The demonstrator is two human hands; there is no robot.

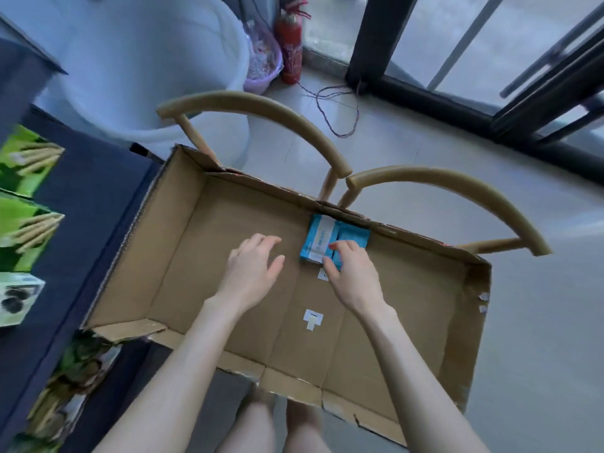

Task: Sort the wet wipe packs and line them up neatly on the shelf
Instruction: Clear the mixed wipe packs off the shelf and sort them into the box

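Note:
A large open cardboard box (pixel 183 243) rests across two wooden chairs. Inside it, against the far wall, lie blue and white wet wipe packs (pixel 318 238), two or so side by side. My right hand (pixel 351 273) reaches into the box and its fingers close around the near edge of the packs. My left hand (pixel 253 264) hovers over the bare box floor to the left of the packs, fingers spread, holding nothing. The dark blue shelf (pixel 88 197) stands at the left.
Green boxed goods (pixel 26 158) and a white box (pixel 18 297) sit on the shelf at the left edge. Behind the box stand a white tub (pixel 157 67), a purple basin (pixel 264 63) and a red fire extinguisher (pixel 291 44). Curved chair backs (pixel 261 109) rise beyond the box.

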